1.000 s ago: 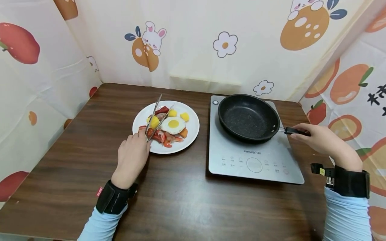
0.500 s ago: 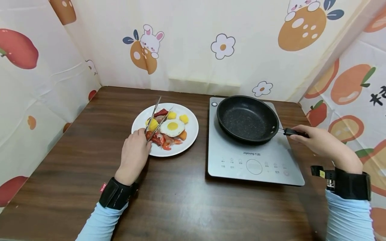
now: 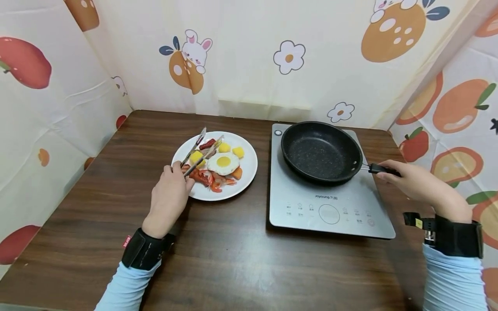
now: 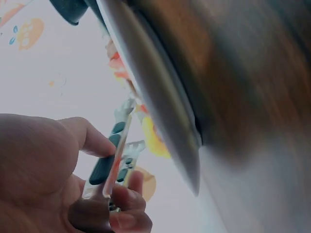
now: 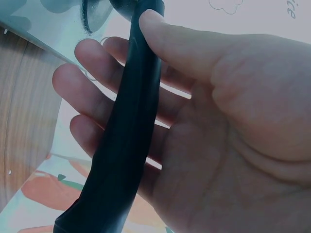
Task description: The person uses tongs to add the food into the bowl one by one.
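Note:
My left hand point(image 3: 169, 196) holds metal tongs point(image 3: 203, 157) over the left side of a white plate point(image 3: 248, 177), their two arms spread. In the left wrist view, the thumb presses a dark grip pad of the tongs point(image 4: 103, 170), and other fingers curl on the far arm. On the plate lie a fried egg point(image 3: 223, 161), yellow chunks point(image 3: 238, 151), shrimp point(image 3: 215, 185) and reddish sausage pieces point(image 3: 200, 178). My right hand point(image 3: 422, 185) grips the black handle point(image 5: 129, 97) of a frying pan point(image 3: 320, 151), thumb along it. No food shows in the pan.
Beneath the pan is a silver induction cooker point(image 3: 330, 211) with touch controls. A dark wooden table point(image 3: 233, 259) carries everything. Fruit-patterned curtains point(image 3: 249, 65) enclose its back and sides. Each wrist wears a black strap point(image 3: 144, 250).
The left hand and the tongs have shifted slightly left, and more of the tongs' dark grips shows. The right hand keeps its hold on the pan handle, and the pan stays in place.

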### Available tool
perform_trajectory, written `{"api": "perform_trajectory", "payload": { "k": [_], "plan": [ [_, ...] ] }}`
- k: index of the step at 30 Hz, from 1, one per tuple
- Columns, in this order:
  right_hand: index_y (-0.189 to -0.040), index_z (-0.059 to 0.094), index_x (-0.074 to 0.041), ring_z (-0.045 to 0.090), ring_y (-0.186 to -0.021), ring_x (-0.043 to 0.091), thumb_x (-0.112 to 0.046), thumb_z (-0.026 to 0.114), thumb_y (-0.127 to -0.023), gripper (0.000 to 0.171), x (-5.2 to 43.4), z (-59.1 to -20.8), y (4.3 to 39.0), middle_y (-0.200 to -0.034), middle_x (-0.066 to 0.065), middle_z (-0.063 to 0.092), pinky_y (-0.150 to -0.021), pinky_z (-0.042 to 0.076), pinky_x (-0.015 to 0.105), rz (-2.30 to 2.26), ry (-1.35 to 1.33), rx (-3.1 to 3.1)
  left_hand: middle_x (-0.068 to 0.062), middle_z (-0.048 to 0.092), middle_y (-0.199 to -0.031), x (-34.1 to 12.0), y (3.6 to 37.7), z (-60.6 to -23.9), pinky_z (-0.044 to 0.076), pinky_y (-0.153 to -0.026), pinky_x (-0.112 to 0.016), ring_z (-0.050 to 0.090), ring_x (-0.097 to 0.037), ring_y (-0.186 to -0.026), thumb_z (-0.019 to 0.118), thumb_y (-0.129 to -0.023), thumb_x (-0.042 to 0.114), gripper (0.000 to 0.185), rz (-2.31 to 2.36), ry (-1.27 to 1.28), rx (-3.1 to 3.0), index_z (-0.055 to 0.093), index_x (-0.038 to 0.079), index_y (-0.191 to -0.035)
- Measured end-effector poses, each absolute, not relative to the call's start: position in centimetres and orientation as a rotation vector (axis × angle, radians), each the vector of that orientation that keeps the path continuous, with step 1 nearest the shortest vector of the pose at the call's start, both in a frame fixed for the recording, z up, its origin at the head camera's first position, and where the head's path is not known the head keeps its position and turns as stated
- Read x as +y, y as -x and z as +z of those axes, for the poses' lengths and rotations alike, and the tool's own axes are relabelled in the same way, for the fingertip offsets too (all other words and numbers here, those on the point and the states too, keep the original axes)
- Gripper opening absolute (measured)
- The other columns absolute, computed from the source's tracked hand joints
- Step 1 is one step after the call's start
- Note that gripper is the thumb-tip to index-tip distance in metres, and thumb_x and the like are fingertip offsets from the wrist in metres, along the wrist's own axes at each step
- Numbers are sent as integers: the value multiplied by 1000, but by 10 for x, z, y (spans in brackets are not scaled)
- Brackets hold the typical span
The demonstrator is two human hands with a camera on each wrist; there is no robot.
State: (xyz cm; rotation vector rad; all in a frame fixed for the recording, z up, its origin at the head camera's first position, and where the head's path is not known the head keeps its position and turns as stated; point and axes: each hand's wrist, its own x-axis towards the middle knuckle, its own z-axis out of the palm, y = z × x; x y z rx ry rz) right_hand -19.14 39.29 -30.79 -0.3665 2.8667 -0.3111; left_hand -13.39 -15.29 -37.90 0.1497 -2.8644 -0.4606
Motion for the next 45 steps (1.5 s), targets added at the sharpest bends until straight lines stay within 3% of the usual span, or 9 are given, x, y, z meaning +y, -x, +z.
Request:
{"api": "perform_trajectory", "payload": {
  "k": [4,8,12,15,20,24,31,45],
  "plan": [
    [-125,57,5,55,-78,23,-26,51,-108,36,395,-308,191,-91,10,66,-67,43,36,-290,375,2870,-31,54,-110,-162,130,-369,50,-58,-54,62,-43,-83,54,-107,34,54,-515,-193,-2886,45,-4,-144],
    [-125,57,6,57,-79,23,-26,50,-108,37,396,-309,191,-93,12,68,-68,46,37,-271,391,2871,-29,58,-110,-176,122,-358,45,-52,-47,63,-40,-82,51,-106,41,53,-470,-185,-2899,51,1,-142],
    [-125,57,5,58,-79,23,-25,49,-109,35,397,-310,192,-93,12,69,-68,47,38,-264,411,2876,-28,66,-102,-190,111,-352,41,-56,-44,65,-41,-82,56,-105,35,44,-334,-116,-2862,59,-3,-128],
    [-126,56,6,58,-80,23,-24,49,-109,35,398,-310,192,-94,12,69,-68,47,37,-269,416,2874,-27,68,-89,-198,103,-351,37,-58,-41,64,-39,-72,60,-103,29,41,-250,-69,-2828,61,-9,-119],
    [-127,55,5,57,-80,25,-25,50,-108,36,399,-311,190,-94,12,67,-68,46,38,-278,406,2864,-19,59,-64,-207,97,-352,30,-51,-36,50,-29,-50,67,-98,23,34,-179,33,-2759,60,-10,-99],
    [-127,55,5,57,-81,25,-26,50,-108,37,397,-310,190,-95,13,67,-69,47,39,-294,398,2856,-14,52,-58,-212,99,-352,29,-49,-36,45,-28,-46,70,-95,20,33,-140,113,-2724,57,-8,-88],
    [-128,54,5,60,-82,26,-29,49,-108,40,394,-308,192,-98,15,69,-72,52,44,-298,396,2853,-20,63,-73,-221,103,-352,31,-47,-38,47,-30,-50,67,-98,19,30,-214,74,-2820,63,-9,-106],
    [-129,54,4,58,-83,26,-28,48,-109,38,391,-309,192,-97,14,68,-71,49,42,-303,378,2854,-24,64,-77,-226,106,-357,29,-44,-36,44,-27,-47,66,-98,15,27,-257,41,-2790,63,-9,-111]
  ]
}}
